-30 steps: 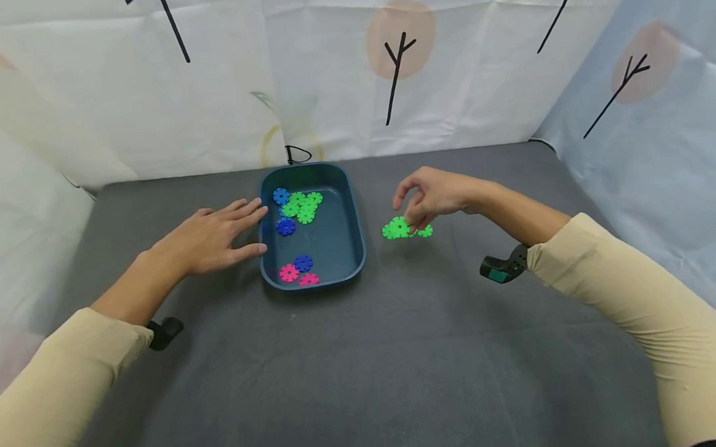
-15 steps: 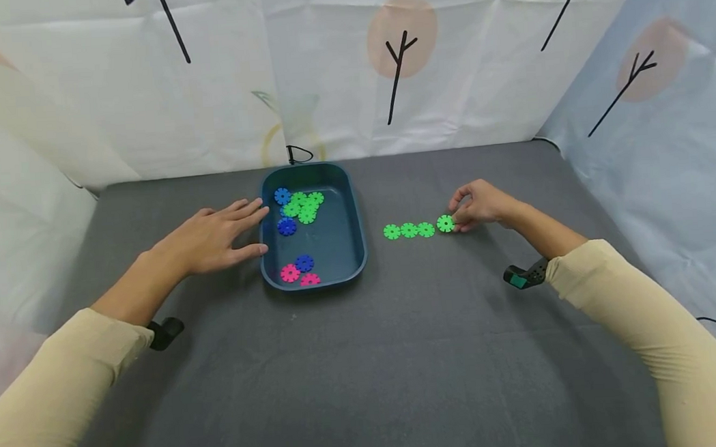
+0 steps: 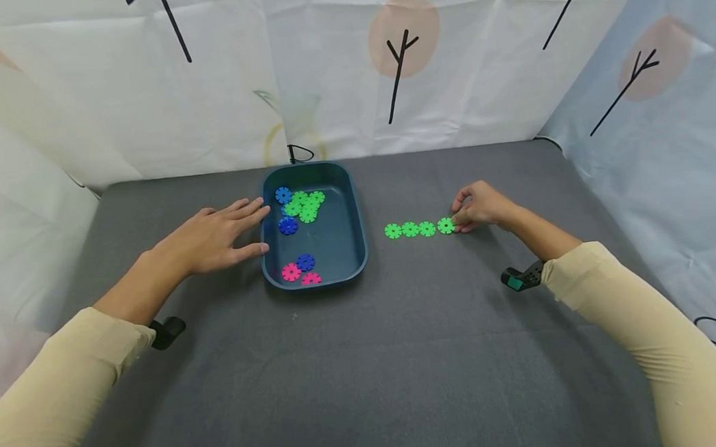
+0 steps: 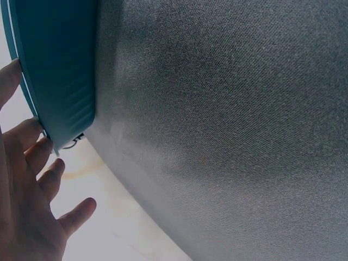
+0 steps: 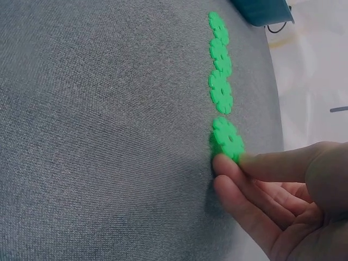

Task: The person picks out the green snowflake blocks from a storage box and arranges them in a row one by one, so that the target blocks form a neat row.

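— Grey cloth (image 3: pixel 366 360) covers the table, with pale tree-print sheets hung behind. What's on the left?

— A left hand (image 3: pixel 211 239) lies flat, fingers straight and relaxed, fingertips (image 4: pixel 32 147) touching the left wall of a dark teal tray (image 3: pixel 350 210). It grasps nothing.

— And inside the tray?

— Green discs (image 3: pixel 304 206) heaped at the far end with two blue ones (image 3: pixel 284 211) beside them; a blue and two pink discs (image 3: pixel 299 271) at the near end.

— Further right?

— Three green discs (image 3: pixel 410 230) lie in a row on the cloth, right of the tray. A fourth green disc (image 5: pixel 228 138) sits at the row's right end, just beside the third, pinched at its edge by the right hand (image 3: pixel 483 207), fingers curled round it.
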A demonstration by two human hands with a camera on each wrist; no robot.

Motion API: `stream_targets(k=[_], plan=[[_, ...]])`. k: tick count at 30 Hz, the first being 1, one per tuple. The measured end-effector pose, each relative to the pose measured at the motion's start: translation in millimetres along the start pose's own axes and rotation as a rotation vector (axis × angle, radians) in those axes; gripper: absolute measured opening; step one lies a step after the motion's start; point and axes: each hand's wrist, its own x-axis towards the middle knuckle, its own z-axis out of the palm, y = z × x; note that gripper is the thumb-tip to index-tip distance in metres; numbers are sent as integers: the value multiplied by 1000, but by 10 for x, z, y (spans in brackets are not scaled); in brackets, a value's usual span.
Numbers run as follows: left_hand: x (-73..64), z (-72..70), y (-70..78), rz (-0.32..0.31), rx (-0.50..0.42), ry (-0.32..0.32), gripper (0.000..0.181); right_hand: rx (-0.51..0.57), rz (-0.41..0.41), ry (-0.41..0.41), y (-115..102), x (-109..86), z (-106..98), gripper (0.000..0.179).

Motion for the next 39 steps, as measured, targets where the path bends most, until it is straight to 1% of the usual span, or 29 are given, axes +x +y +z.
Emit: stream_targets(k=[6,10,16,18,22,25,29,34,39], plan=[[-7,-6,3,-4,-4,-3,77,20,17,0,0,-3,12,28],[-9,-9,4,-1,-4,0,77,26,27,11,14,-7,8,28],[-15,2,0,0,4,7,77,23,17,15,-9,-40,16,27],[-14,-1,1,2,9,7,77,5,12,6,-31,-42,13,28],[-15,-12,6,9,21,11,76,-83,1,-22,-111,-19,-17,27],[-17,-15,9,13,30,14,75,-127,-3,-26,-213,13,-50,25],[-11,-9,15,14,37,16,74,-119,-11,-4,-409,59,-91,28],[-1,-5,29,21,37,26,74,-82,-16,-8,-761,118,-112,39],[-5,-12,29,20,40,25,73,-30,-28,-14,-1166,211,-49,43]])
